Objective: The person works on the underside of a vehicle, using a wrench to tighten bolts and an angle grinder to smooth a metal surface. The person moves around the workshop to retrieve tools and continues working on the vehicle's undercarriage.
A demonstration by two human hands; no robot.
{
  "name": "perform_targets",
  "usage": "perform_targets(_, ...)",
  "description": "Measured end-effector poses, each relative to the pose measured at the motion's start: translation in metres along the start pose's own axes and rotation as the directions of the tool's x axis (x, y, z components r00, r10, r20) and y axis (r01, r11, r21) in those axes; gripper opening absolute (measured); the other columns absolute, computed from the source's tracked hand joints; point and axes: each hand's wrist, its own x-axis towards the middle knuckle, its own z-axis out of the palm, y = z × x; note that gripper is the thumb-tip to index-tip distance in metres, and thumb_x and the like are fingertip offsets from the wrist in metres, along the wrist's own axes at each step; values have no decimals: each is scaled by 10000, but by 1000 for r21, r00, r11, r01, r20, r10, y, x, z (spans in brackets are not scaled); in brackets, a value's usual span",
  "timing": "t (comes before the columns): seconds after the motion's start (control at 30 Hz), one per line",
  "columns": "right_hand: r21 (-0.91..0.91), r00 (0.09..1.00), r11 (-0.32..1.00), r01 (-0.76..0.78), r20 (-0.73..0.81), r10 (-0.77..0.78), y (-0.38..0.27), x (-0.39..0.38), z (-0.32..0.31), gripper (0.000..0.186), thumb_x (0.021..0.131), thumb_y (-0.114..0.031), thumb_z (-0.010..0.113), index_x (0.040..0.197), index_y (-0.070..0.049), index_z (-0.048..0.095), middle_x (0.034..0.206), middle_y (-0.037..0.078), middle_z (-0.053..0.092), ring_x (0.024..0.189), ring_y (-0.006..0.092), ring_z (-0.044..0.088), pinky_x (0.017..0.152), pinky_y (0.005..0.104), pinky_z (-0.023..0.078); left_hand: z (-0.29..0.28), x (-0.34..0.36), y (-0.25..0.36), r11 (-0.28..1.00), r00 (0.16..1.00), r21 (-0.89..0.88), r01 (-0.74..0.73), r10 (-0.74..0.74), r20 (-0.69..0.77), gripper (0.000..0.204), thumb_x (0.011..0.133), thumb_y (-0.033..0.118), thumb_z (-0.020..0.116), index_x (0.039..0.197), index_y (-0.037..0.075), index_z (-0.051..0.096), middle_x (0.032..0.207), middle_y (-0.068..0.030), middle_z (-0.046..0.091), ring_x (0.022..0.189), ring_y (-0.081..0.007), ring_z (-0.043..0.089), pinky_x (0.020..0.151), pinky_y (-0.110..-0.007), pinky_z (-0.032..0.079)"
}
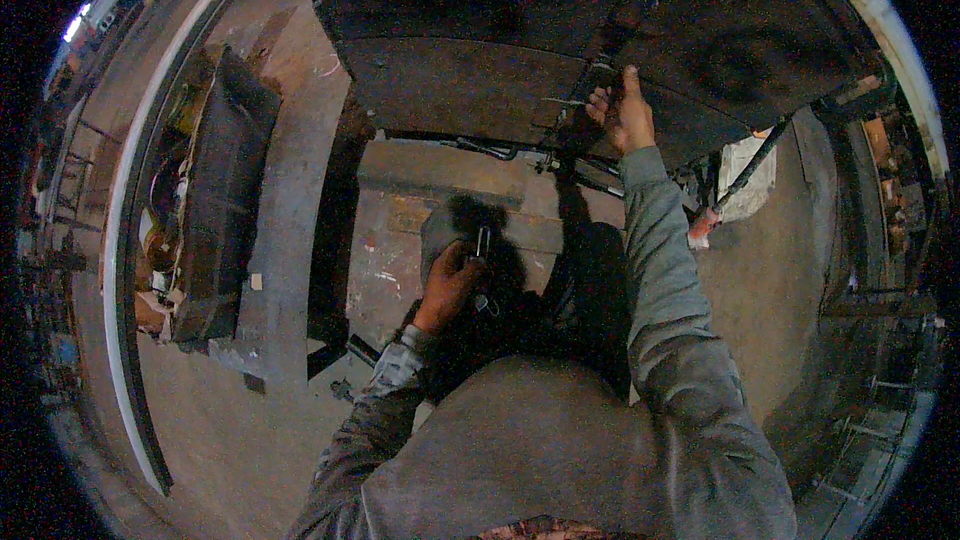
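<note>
My left hand point(450, 290) is closed, above my knee on the left. From its fingers a slim, shiny metal piece point(484, 241) points up; its exact kind is too small to tell. Reaching forward on the right, my right hand point(629, 120) is at the lower part of a large dark metal panel point(460, 70). Its thumb points up while its fingers curl inward; anything inside them is hidden. Just left of those fingers, a thin pale rod or wire point(565, 101) sticks out. Dark rods and fittings point(485, 147) run below the panel's edge.
On the left, a long dark open box point(225, 200) holds yellowish items and lies along a grey beam point(285, 210). A long white rail point(122, 230) curves beyond it. Wooden boards point(440, 175) lie under the panel. At right are a whitish container point(748, 175) and a slanting dark bar point(755, 165).
</note>
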Motion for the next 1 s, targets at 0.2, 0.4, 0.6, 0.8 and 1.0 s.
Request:
perform_targets(0.2, -160, 995, 987, -34, 91, 49, -3, -19, -7, 439, 970, -460, 553, 1036, -26, 533, 882, 105, 609, 735, 215, 607, 684, 398, 568, 4, -1, 14, 996, 998, -74, 51, -53, -22, 254, 921, 90, 612, 1158, 7, 574, 971, -53, 624, 844, -132, 571, 736, -279, 488)
perform_targets(0.4, -591, 795, 797, -122, 423, 436, 31, -140, 4, 285, 988, -321, 548, 982, -37, 570, 806, 60, 610, 674, 157, 604, 571, 320, 531, 20, -1, 59, 998, 997, 56, -15, 11, 80, 289, 912, 65, 626, 1191, -1, 592, 991, -73, 659, 868, -163, 609, 756, -298, 501)
perform_targets(0.6, -603, 860, 786, 136, 467, 209, 46, -161, -20, 269, 972, -290, 582, 1036, -30, 577, 832, 57, 626, 641, 131, 607, 521, 278, 506, 49, 42, 117, 860, 893, 310, -406, 302, 333, 233, 902, 124, 627, 1120, 44, 607, 1022, -159, 667, 888, -298, 650, 774, -360, 506)
perform_targets(0.8, -497, 930, 868, 16, 327, 170, -43, -170, -17, 248, 949, -279, 621, 1027, -45, 597, 787, 38, 631, 581, 117, 588, 482, 271, 473, 77, 76, 148, 720, 805, 372, -586, 464, 371, 238, 859, 133, 626, 1083, 57, 597, 983, -181, 650, 944, -376, 638, 807, -409, 504)
perform_targets(1.0, -567, 953, 819, 92, 288, 93, -46, -172, -26, 202, 949, -251, 608, 947, -49, 601, 699, 38, 609, 513, 108, 547, 443, 254, 430, 107, 88, 175, 648, 725, 330, -687, 574, 381, 268, 841, 118, 635, 1093, 38, 595, 1021, -199, 650, 972, -406, 624, 825, -414, 502)
